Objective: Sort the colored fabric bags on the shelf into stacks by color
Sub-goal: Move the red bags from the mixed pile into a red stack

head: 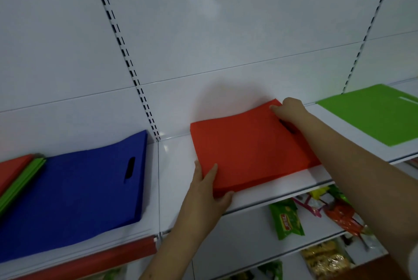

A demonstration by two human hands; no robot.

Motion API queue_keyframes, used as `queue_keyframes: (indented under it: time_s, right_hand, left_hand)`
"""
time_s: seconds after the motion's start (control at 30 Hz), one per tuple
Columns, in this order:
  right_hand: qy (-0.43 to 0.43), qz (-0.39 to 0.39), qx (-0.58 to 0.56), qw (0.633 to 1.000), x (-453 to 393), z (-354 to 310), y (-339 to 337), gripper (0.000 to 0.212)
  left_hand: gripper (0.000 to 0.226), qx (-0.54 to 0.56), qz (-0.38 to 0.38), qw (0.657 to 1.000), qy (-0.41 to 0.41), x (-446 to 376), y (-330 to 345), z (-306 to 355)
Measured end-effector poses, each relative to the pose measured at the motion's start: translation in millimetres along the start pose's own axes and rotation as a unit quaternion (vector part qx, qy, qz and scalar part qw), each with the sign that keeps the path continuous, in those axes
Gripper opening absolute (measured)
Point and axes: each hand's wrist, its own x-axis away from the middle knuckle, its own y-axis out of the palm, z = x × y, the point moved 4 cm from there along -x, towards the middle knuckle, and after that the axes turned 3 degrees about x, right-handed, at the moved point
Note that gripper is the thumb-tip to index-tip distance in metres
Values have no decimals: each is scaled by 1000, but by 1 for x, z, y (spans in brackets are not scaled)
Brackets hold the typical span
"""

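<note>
A stack of red fabric bags (246,150) lies in the middle of the white shelf (176,166). My left hand (209,189) grips its near left corner, thumb on top and fingers under the edge. My right hand (288,110) holds the far right corner by the handle slot. A thick blue stack (74,193) sits to the left, its handle cut-out facing right. At the far left edge lie mixed green bags (22,182) and red bags (13,169). A green bag (373,114) lies flat at the right.
White back panels with slotted uprights (126,58) rise behind the shelf. A red price rail (90,257) runs along the left shelf's front edge. Lower shelves at the bottom right hold snack packets (287,221) in green, red and yellow wrappers.
</note>
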Motion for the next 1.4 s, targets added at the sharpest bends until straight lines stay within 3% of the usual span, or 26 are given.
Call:
queue_keyframes:
  time_s: [0.1, 0.23, 0.33, 0.47, 0.63, 0.73, 1.0, 1.1, 1.17, 1.27, 1.4]
  right_hand:
    - [-4, 104, -7, 995, 23, -30, -18, 32]
    - [-125, 182, -78, 972, 75, -124, -23, 33]
    - [-213, 122, -174, 954, 124, -201, 7, 39]
    - [-309, -13, -180, 934, 186, -307, 54, 44]
    - [-361, -21, -142, 921, 224, -416, 73, 46]
    - [-380, -46, -115, 917, 248, -464, 90, 47]
    - [-413, -98, -51, 904, 314, -555, 173, 50]
    - [-413, -97, -16, 906, 327, -567, 210, 60]
    - [-407, -86, 19, 909, 335, -566, 236, 65]
    - [-379, -46, 31, 924, 342, -557, 265, 68]
    - [-360, -48, 1, 932, 339, -551, 272, 69]
  left_hand:
    - [91, 27, -5, 1000, 8, 6, -17, -7]
    - [79, 96, 62, 993, 11, 25, -62, -30]
    - [67, 176, 66, 982, 31, 48, -102, -48]
    - [56, 243, 94, 962, 79, 80, -167, -70]
    - [52, 275, 130, 944, 128, 115, -241, -110]
    - [51, 269, 170, 942, 106, 127, -278, -161]
    - [46, 176, 282, 942, 35, 169, -366, -290]
    - [46, 44, 358, 933, -16, 184, -393, -339]
    - [51, -68, 405, 907, -95, 196, -411, -379]
    - [70, -133, 391, 884, -221, 210, -424, -435]
    - [78, -135, 390, 885, -217, 211, -418, -453]
